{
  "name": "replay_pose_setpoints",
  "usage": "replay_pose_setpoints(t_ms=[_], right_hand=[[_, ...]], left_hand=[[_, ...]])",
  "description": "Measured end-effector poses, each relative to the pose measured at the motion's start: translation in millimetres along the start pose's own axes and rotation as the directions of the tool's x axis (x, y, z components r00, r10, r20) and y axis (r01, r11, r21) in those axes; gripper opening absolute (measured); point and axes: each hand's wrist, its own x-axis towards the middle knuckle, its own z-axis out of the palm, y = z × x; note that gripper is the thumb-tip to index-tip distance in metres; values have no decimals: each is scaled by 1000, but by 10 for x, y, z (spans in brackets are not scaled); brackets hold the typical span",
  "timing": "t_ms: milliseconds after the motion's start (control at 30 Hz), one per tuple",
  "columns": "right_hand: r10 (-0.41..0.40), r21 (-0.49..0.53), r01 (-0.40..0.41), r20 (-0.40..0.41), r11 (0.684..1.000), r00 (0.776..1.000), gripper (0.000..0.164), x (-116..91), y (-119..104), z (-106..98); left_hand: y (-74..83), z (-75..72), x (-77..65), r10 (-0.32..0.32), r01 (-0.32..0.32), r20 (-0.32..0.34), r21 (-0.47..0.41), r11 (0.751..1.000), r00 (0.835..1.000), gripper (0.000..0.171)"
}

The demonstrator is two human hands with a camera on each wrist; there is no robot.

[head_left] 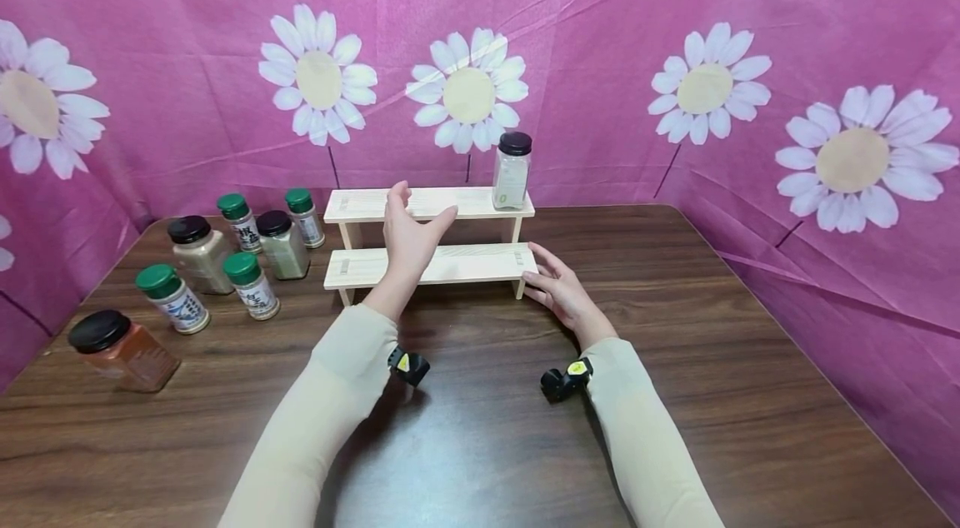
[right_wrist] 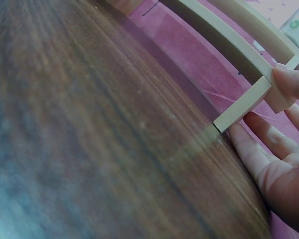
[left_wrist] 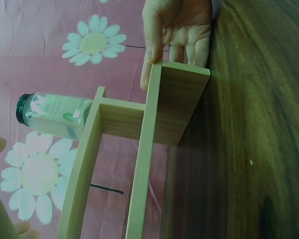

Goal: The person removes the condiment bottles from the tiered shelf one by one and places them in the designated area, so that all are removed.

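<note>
A two-tier pale wooden shelf [head_left: 435,265] stands on the table. My right hand [head_left: 564,291] holds its lower right end; one digit lies over the board's corner [right_wrist: 275,84] and other fingers touch the end leg [right_wrist: 243,105]. My left hand [head_left: 412,235] is raised in front of the upper tier, thumb and fingers spread apart, with nothing between them. On the upper tier's right end stands a clear square spice jar [head_left: 512,174] with a black lid, seen sideways in the left wrist view [left_wrist: 57,114]. The left wrist view catches only parts of the left hand.
At the table's left are several spice jars: green-lidded shakers [head_left: 255,291], black-lidded jars of pale powder [head_left: 202,257] and a black-lidded jar of red powder [head_left: 131,353]. A pink flowered cloth [head_left: 585,78] hangs behind the dark wooden table [head_left: 480,445].
</note>
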Motion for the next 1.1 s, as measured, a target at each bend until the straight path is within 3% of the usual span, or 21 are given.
replay_pose_setpoints(t_ms=[133, 333, 633, 833, 1100], right_hand=[[0, 2, 0, -4, 1000, 1000, 62, -8, -7, -1], [0, 3, 0, 1, 1000, 1000, 62, -13, -4, -14], [0, -11, 0, 1, 1000, 1000, 60, -8, 1, -15], [-8, -15, 8, 6, 1000, 1000, 61, -7, 14, -17], [-12, 3, 12, 15, 1000, 1000, 59, 12, 19, -21]], left_hand=[[44, 143, 15, 33, -33, -3, 39, 999, 999, 72], [123, 368, 68, 42, -48, 44, 131, 990, 998, 75], [241, 595, 159, 13, -30, 76, 229, 973, 997, 76], [224, 718, 198, -10, -34, 144, 297, 954, 989, 78], [294, 866, 229, 28, -63, 146, 239, 969, 989, 74]])
